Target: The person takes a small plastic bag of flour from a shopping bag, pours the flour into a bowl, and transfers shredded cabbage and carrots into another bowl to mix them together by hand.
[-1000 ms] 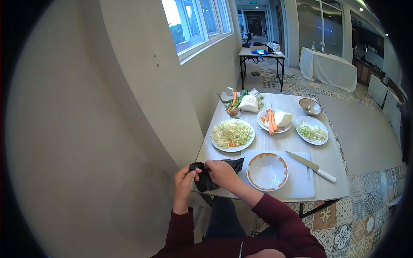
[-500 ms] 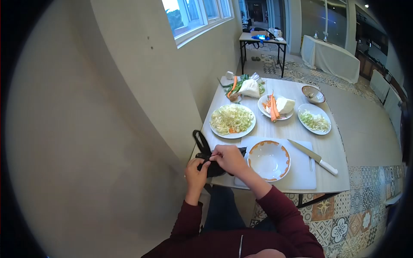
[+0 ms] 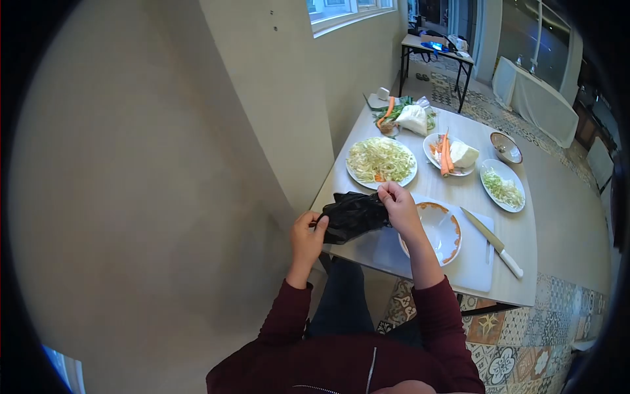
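A person's left hand (image 3: pixel 308 240), the farther of the two from the orange-rimmed bowl (image 3: pixel 441 230), pinches the left end of a black plastic bag (image 3: pixel 354 218) between thumb and fingers. The crumpled bag lies left of the bowl, its long axis running sideways between the hands and rising slightly toward the bowl side, its right end just beside the rim; whether they touch cannot be told. Beyond the bag, to the far left of the bowl, shredded cabbage (image 3: pixel 379 156) covers a plate. The right hand (image 3: pixel 400 209), clearly nearer the bowl, closes its fingertips on the bag's upper right corner, its forearm crossing in front of the bowl's left side. The bag's opening cannot be made out. A white cutting board (image 3: pixel 476 279) sits beneath the bowl. To the bowl's right rests a knife (image 3: pixel 491 241), blade pointing away from the person, white handle toward the table's near right side.
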A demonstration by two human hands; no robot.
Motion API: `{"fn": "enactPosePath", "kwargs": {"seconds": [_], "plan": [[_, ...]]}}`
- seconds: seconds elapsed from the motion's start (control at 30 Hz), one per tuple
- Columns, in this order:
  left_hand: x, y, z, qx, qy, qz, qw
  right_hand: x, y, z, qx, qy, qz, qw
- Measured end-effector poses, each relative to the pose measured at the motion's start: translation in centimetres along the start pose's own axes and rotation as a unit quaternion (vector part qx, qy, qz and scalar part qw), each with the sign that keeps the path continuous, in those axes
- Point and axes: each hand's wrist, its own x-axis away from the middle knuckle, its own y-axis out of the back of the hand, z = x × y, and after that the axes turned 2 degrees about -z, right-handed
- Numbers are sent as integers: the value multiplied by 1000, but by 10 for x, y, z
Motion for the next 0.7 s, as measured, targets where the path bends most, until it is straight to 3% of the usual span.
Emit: {"fn": "enactPosePath", "kwargs": {"seconds": [0.13,0.17,0.27,0.43,0.7], "plan": [[-3,-20,-32,-21,-88,-37,995,4,-8,3,2,45,40,998],[-6,-18,-37,-8,-53,11,999,6,-10,6,-2,59,53,997],[-10,-18,-38,-63,-26,36,997,16,-11,22,15,87,89,992],[-18,-22,-44,3,-39,11,999,27,-5,36,166,220,88,957],[-31,-11,-60,-7,-76,-67,995,17,23,26,168,136,53,975]]}}
